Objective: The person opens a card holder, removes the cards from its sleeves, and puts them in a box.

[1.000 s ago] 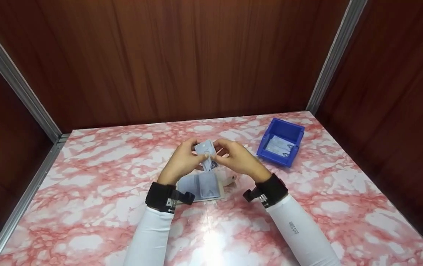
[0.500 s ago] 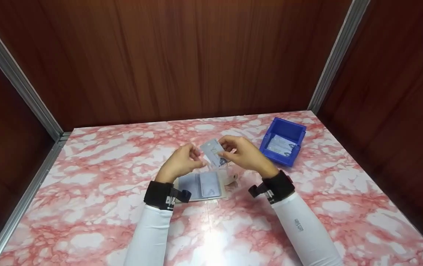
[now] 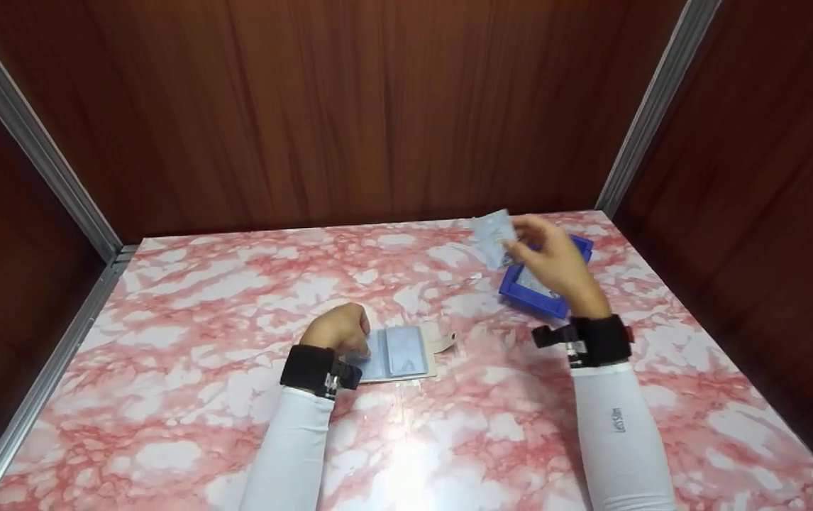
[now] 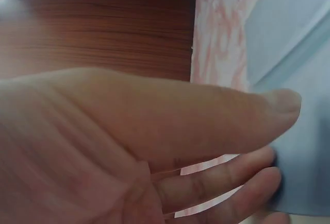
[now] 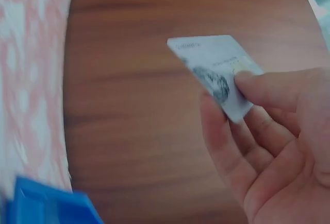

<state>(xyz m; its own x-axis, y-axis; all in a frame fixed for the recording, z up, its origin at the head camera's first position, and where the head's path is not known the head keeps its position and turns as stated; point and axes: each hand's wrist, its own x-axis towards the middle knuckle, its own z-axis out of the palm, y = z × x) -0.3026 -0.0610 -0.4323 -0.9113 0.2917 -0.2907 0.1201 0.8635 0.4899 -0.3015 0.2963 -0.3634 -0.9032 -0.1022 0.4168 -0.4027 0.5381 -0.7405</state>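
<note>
A pale plastic card (image 5: 209, 72) with a dark printed picture is pinched between thumb and fingers of my right hand (image 3: 552, 259). In the head view this card is raised just left of the blue bin (image 3: 534, 304), and the hand overlaps part of the bin. More pale cards lie inside the bin. An open card holder (image 3: 406, 351) with pale blue clear sleeves rests on the table. At its left edge is my left hand (image 3: 335, 330), which grips it there with the thumb over a sleeve (image 4: 304, 147) and the fingers curled at the side.
The table (image 3: 201, 397) has a red and white marbled top. Dark wood panels (image 3: 321, 113) with grey metal corner posts (image 3: 651, 106) wall it in at the back and sides. The holder's strap (image 3: 445, 343) sticks out to its right.
The right hand has carried the card right and away, from over the holder to beside the bin. The left hand has let go of the card and come down to the holder's left edge.
</note>
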